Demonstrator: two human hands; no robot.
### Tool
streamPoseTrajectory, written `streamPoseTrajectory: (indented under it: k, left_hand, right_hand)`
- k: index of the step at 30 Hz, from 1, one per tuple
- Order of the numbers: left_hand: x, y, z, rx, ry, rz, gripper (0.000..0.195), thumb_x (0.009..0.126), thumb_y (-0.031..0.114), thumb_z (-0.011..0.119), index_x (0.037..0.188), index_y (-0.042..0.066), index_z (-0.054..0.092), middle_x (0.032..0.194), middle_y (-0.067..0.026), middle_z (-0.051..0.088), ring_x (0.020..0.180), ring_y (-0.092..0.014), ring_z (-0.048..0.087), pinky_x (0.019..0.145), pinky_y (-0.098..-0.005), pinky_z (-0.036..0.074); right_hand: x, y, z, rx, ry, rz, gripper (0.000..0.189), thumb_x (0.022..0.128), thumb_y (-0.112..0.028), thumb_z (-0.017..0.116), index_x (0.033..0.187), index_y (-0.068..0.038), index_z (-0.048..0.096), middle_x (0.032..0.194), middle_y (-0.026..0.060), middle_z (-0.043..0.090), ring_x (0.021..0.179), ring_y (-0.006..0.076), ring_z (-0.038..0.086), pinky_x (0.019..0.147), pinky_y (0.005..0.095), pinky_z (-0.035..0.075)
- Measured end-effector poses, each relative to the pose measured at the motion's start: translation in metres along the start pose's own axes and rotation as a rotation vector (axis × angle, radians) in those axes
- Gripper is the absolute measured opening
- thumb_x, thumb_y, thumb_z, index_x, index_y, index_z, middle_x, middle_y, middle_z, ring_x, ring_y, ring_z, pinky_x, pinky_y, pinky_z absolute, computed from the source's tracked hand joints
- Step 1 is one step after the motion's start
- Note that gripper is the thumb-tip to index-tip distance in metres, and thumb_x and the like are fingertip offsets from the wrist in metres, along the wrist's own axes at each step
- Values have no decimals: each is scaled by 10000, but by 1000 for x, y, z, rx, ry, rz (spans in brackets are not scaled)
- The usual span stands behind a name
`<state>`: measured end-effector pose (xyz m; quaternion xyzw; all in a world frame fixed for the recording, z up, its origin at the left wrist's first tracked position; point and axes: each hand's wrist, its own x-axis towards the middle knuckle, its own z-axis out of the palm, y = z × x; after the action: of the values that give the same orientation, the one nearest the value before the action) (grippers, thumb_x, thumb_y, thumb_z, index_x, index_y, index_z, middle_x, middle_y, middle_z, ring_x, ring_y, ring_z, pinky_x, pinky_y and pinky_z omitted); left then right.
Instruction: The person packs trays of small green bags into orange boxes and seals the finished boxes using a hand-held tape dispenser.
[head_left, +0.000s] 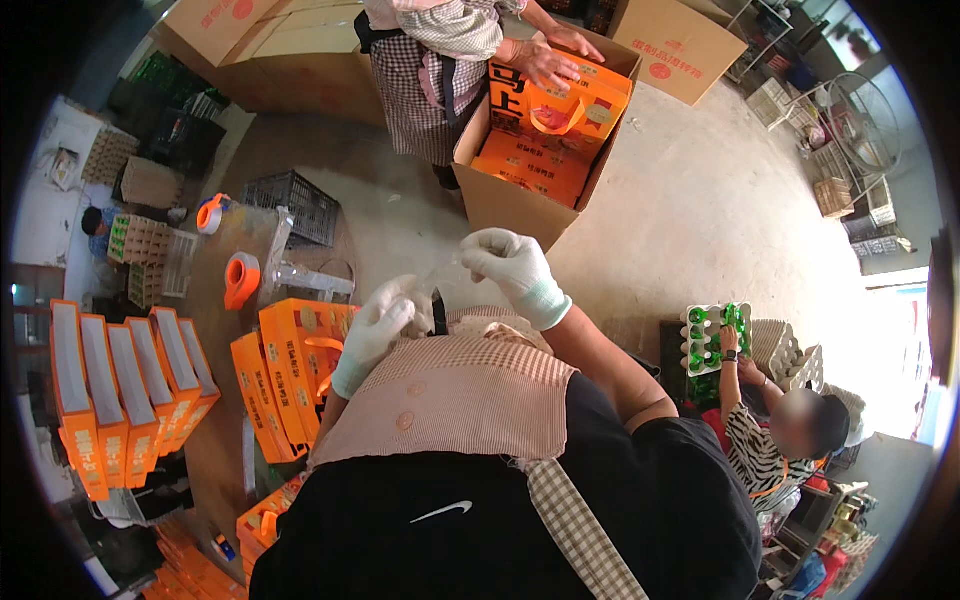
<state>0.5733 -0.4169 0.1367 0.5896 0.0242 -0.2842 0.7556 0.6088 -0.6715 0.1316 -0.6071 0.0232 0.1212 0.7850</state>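
Both my hands wear white knit gloves, held in front of my apron. My left hand has its fingers curled around something pale and partly hidden, with a small dark strip beside it; what it is I cannot tell. My right hand pinches thumb to fingertips, and a thin clear film seems to stretch between the two hands. Orange gift boxes with printed writing stand left of my left hand. Past my hands, an open cardboard carton holds orange boxes.
A co-worker's hands rest over the carton. Two orange tape dispensers sit on the table at left, near a black crate and open orange boxes. At right, another person handles an egg tray.
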Motion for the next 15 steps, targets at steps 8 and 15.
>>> streamPoseTrajectory:
  k: [8, 15]
  left_hand:
    - [6, -6, -34, 181, 141, 210, 554, 1036, 163, 534, 1526, -9, 338, 1318, -125, 568, 1068, -152, 598, 891, -322, 524]
    - [9, 39, -21, 541, 549, 1002, 320, 1036, 108, 508, 1319, -30, 566, 1147, -101, 604, 925, -157, 588, 797, -264, 500]
  right_hand:
    - [8, 9, 18, 78, -25, -33, 197, 944, -182, 715, 989, 10, 711, 857, 11, 662, 747, 93, 602, 700, 251, 511]
    - [22, -5, 56, -72, -138, -62, 197, 930, -171, 723, 983, 19, 713, 846, 7, 656, 720, 75, 589, 669, 236, 502]
